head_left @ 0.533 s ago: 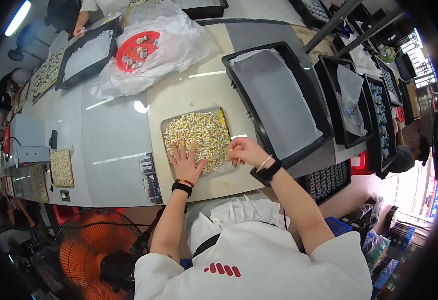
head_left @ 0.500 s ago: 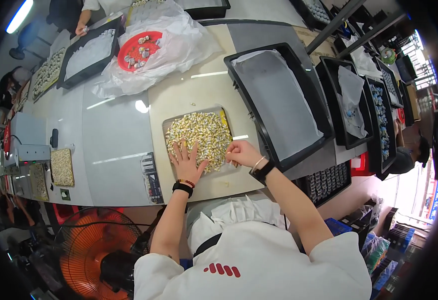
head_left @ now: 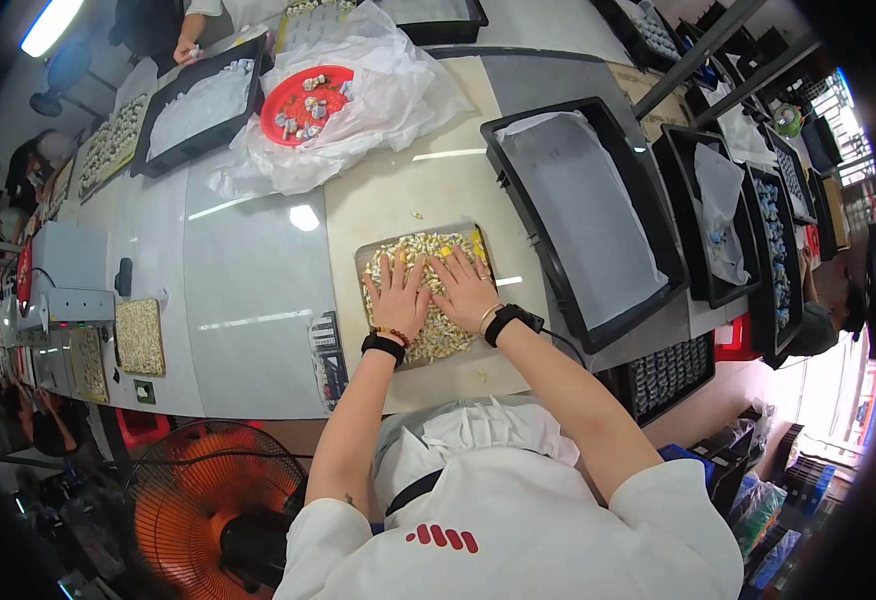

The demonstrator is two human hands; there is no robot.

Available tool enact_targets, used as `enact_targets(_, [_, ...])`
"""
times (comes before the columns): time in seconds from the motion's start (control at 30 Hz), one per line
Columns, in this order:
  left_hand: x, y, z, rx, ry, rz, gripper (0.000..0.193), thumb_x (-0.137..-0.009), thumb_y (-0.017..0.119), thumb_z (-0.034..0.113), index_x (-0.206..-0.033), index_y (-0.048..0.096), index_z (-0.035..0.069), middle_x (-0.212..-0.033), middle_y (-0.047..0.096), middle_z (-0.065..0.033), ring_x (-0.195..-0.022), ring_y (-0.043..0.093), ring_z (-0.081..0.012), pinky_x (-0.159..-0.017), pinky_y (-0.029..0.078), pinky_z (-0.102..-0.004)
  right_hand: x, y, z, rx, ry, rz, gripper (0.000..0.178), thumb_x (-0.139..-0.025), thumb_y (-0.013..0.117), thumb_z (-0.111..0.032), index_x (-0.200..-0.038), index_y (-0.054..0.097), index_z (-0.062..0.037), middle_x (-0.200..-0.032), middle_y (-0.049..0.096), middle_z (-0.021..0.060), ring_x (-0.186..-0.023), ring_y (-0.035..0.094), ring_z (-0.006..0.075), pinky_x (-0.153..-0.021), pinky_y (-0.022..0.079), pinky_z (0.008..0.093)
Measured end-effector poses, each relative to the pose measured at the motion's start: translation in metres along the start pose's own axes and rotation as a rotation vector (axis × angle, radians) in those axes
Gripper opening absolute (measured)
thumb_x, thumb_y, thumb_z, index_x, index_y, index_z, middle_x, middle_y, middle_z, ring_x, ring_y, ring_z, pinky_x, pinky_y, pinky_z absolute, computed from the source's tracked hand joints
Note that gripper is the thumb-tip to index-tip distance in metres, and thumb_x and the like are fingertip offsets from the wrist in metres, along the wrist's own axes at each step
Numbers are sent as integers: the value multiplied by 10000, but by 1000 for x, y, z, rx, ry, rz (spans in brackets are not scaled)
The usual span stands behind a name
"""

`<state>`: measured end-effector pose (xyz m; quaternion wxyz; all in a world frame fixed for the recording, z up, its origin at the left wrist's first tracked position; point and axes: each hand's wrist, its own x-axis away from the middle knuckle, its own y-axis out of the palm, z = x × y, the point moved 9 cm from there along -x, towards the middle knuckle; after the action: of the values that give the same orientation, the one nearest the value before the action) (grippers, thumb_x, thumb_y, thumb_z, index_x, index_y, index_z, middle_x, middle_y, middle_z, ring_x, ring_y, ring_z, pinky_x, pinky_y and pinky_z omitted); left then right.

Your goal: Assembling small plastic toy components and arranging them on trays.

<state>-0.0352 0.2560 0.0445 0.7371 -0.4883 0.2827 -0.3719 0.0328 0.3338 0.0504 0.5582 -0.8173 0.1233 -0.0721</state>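
A shallow square tray (head_left: 382, 241) lies on the table in front of me, filled with many small white-and-yellow pieces (head_left: 442, 340) whose exact kind I cannot make out. Flat on the left half of the pieces rests my left hand (head_left: 398, 300), open with its fingers spread. Close beside it, my right hand (head_left: 466, 290) is also open, its fingers stretched over the pieces towards the far side. Both palms hide part of the contents. A yellow patch shows at the tray's far right corner.
A large black bin (head_left: 588, 220) lined with pale sheet stands right of the tray. Beyond, to the left, a red round dish (head_left: 303, 105) sits on white plastic sheeting (head_left: 413, 95). Another person's hand (head_left: 188, 50) is at the far left. An orange fan (head_left: 213, 500) stands below the table edge.
My right hand has left the tray's near right corner, where its fingers were pinched, and now lies spread on the pieces. My left hand stays spread, a little farther in. The view has shifted slightly.
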Motion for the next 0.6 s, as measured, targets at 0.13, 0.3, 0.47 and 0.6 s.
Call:
enact_targets(0.13, [-12, 11, -29, 49, 11, -23, 504, -864, 462, 345, -1342, 358, 225, -1407, 266, -131, -1310, 172, -373, -1019, 118, -588, -2, 20, 25, -110, 177, -86, 659, -854, 482, -384, -1374, 220, -77, -1381, 255, 195, -1320, 149, 359, -1050, 166, 503])
enact_targets(0.3, [-11, 13, -29, 93, -6, -73, 537, -862, 453, 355, -1363, 320, 218, -1415, 244, -143, -1311, 154, -390, -1025, 106, -582, -3, 25, 28, -127, 270, -161, 743, -821, 512, -414, -1381, 185, -51, -1400, 206, 203, -1326, 121, 367, -1041, 159, 529])
enact_targets(0.47, [16, 15, -18, 70, 47, -144, 568, -859, 458, 391, -1375, 295, 217, -1438, 184, -157, -1323, 90, -410, -1009, 78, -612, -34, -21, 32, -150, 351, -84, 521, -769, 561, -347, -1215, 459, -98, -1280, 411, 113, -1256, 287, 353, -994, 253, 552])
enact_targets(0.6, [24, 5, -10, 87, 26, -110, 545, -863, 435, 423, -1361, 324, 234, -1446, 165, -156, -1326, 81, -407, -998, 64, -630, -86, -15, 44, -72, 259, 28, 454, -778, 563, -263, -1202, 469, -131, -1213, 437, 144, -1209, 346, 339, -964, 311, 528])
